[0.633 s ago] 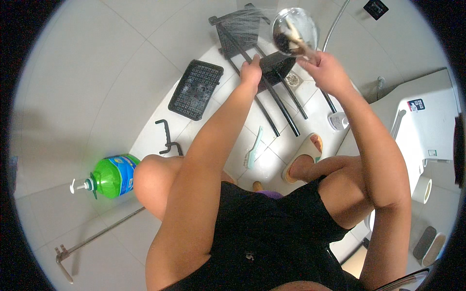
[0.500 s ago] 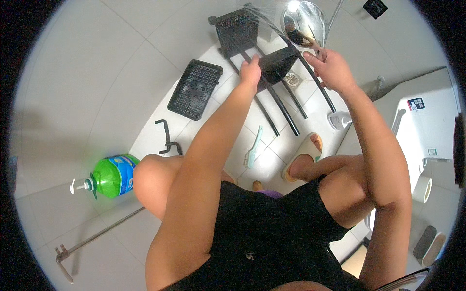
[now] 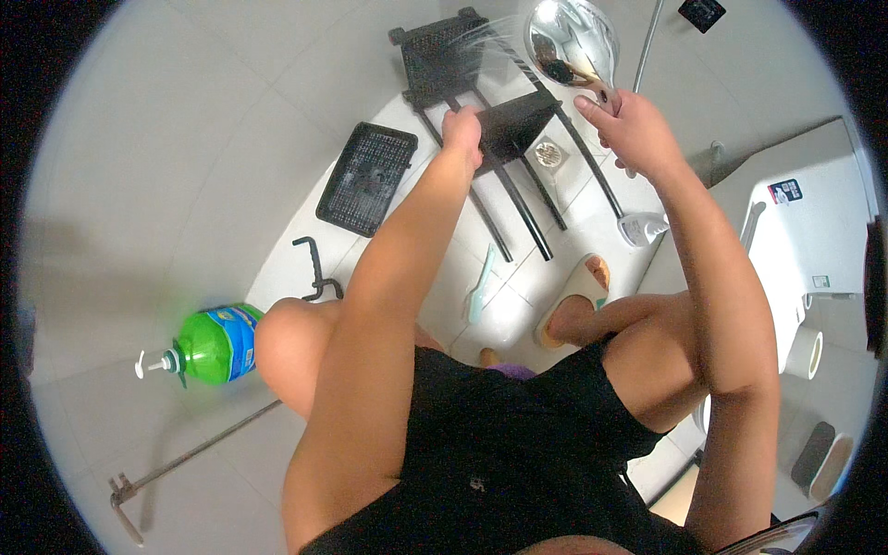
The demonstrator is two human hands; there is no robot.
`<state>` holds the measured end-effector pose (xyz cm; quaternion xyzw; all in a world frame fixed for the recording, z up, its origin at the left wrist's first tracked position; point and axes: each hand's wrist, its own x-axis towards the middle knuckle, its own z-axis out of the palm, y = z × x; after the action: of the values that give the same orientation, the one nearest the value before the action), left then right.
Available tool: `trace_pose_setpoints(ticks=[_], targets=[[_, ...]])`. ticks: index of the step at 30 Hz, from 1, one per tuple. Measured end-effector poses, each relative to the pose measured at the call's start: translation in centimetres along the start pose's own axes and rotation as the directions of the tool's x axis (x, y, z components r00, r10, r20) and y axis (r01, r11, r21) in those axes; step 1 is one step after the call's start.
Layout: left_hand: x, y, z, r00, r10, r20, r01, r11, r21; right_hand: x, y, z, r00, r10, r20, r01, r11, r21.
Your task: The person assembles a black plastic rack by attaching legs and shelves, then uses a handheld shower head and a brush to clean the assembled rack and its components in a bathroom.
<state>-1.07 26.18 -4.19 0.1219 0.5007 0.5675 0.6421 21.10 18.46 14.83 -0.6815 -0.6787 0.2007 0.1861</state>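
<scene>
While showerhead [image 3: 572,39] sprays, btl [image 3: 222,343] holds green liq [image 3: 202,351]

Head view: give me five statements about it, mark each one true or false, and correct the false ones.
1. The right hand holds a chrome shower head with water spraying from it. True.
2. The left hand hangs free, touching nothing. False: the left hand grips the black rack.
3. A pale green brush lies on the tiled floor. True.
4. The separate black tray lies to the right of the rack in the picture. False: the tray lies to its left.
5. A bright green pump bottle stands in the left part of the picture. True.
</scene>
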Motion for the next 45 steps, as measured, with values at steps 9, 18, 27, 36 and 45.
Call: trace_pose_setpoints(ticks=[9,18,27,36,45], targets=[[-3.0,1.7,3.5,0.883,0.446,0.145,-0.458,0.888,0.054,-1.3,0.8,-6.2,0.973,0.111,-0.203,-0.059,0.967,0.246],[-3.3,-4.6,-1.5,0.345,0.795,0.499,-0.859,0.053,0.51,-2.3,2.4,-10.2,0.929,0.244,-0.28,-0.155,0.94,0.303],[-3.6,-8.4,-5.6,0.321,0.689,0.649,-0.887,-0.022,0.462,-5.5,-1.2,-11.1,0.932,0.034,-0.36,0.084,0.948,0.306],[-3.3,-5.0,-6.1,0.465,0.775,0.428,-0.822,0.198,0.534,-7.0,-4.8,-9.7,0.987,-0.041,-0.157,0.084,0.957,0.279],[-6.6,14.0,5.2,0.92,0.292,0.261,-0.257,0.953,-0.158,-3.3,-5.8,-9.3,0.957,-0.163,-0.241,0.179,0.983,0.044]])
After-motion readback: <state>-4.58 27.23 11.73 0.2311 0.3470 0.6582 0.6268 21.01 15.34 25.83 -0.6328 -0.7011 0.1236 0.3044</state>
